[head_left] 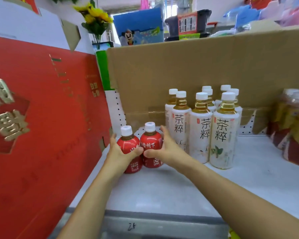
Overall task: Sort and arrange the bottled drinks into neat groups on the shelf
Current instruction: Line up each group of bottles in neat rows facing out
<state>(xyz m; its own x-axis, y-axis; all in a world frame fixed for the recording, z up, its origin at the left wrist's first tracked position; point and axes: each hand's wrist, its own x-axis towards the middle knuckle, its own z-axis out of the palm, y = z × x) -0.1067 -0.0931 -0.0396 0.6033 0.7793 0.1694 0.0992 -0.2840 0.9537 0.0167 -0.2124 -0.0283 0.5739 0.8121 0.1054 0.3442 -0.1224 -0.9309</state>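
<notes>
Two small red bottles with white caps stand side by side on the white shelf (162,190). My left hand (120,150) wraps the left red bottle (129,144) from its left side. My right hand (164,147) wraps the right red bottle (150,140) from its right side, and my two thumbs nearly meet in front. Just to the right stands a tight group of several taller white-label tea bottles (201,128) with white caps and amber tea showing at the necks.
A large red gift box (41,118) leans close on the left. A brown cardboard wall (197,69) backs the shelf. A shrink-wrapped pack of drinks (293,128) sits at the right edge. The shelf's grey front lip (162,219) runs below my arms.
</notes>
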